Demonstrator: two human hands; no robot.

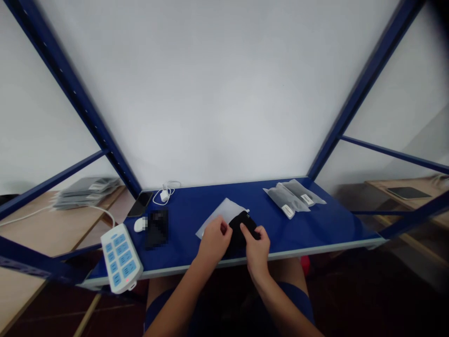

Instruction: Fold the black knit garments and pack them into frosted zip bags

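Evidently the small black fabric-like piece (pixel 239 229) is the centre of attention: it lies near the front edge of the glossy blue tabletop (pixel 196 201), between the two hands. The right hand (pixel 257 242) grips its right side, thumb pressed on top and fingers bent round the edge, probably to keep it steady. The left hand (pixel 215 238) curls at its left edge; whether those fingertips pinch it or merely touch it, I cannot tell. Just beyond and left of the black piece, partly under the left hand, lies a frosted plastic bag (pixel 226 210), perhaps kept close for easy reach. Well to its right, two translucent, white-labelled bags (pixel 283 195) lie side by side, seemingly out of the hands' way. Well to its left sits a white power strip with blue socket panels (pixel 122 260).
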